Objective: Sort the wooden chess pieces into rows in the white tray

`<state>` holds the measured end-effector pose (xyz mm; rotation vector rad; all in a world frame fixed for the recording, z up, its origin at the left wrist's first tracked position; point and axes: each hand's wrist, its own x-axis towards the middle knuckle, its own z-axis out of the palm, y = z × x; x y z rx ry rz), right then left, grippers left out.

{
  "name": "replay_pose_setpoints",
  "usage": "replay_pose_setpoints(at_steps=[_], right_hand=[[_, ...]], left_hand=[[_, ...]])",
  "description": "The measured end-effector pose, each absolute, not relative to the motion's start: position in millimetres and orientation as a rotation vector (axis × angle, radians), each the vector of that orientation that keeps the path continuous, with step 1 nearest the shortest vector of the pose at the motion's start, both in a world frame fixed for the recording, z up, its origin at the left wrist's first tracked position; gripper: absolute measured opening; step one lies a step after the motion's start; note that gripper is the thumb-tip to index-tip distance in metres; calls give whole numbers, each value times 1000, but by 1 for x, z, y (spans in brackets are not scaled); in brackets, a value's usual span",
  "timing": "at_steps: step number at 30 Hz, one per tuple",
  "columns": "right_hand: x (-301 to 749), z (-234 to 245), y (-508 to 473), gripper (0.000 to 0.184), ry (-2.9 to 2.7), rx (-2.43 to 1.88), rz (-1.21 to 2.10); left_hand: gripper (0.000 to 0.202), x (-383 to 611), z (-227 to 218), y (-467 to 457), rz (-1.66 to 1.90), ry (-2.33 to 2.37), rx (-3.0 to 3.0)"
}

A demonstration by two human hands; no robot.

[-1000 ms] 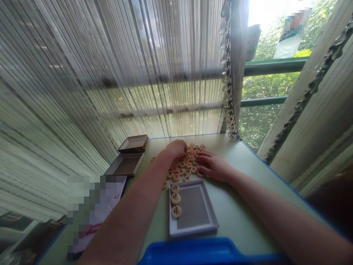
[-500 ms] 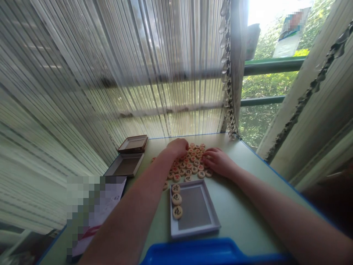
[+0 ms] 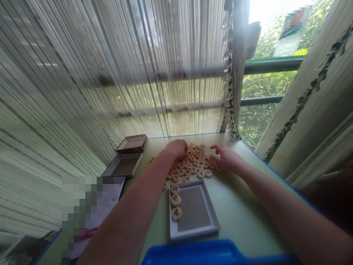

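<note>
Round Chinese chess pieces (image 3: pixel 193 170) with red or black characters lie in a loose heap on the pale table. At the heap's left edge, my left hand (image 3: pixel 178 148) is closed, its fingers curled down. What it holds, if anything, is hidden. On the heap's right side, my right hand (image 3: pixel 226 159) is open, fingers apart, with a few pieces under and beside it. In front of the heap sits a shallow box tray (image 3: pixel 213 209). Three black-lettered pieces stand in a column along its left side, the middle one (image 3: pixel 175 200) between the others.
Two more shallow boxes, a brown-edged one (image 3: pixel 131 142) and a grey-lined one (image 3: pixel 127 164), lie at the back left. A partly blurred paper (image 3: pixel 106 206) is at the left. A blue plastic edge (image 3: pixel 193 252) runs along the front. String curtains (image 3: pixel 154 73) hang behind the table.
My right hand has shifted right and its fingers have spread, with a few pieces now lying farther right by it. My left hand has barely moved.
</note>
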<state>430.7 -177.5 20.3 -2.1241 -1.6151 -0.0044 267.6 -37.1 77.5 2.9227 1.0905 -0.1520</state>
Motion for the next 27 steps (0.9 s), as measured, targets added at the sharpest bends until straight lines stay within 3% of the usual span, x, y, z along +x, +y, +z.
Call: replay_pose_setpoints(at_steps=[8,16,20,23,27], right_hand=[[431,42,-208,67,-1796,-2239,417],[433,40,-202,47,-1881,-2196,351],[433,35,-198,48,-1864,-2150,252],[433,33,-195,36,-1896,-2085,220],[431,31,-191,31,-1843,-2080,226]], left_hand=[[27,268,81,-40,-189,1113,2921],[29,270,75,-37,-69,1121,2922],[25,272,75,-35,230,1193,2880],[24,273,75,-34,467,1215,2837],[24,274,76,-38,527,1234,2787]])
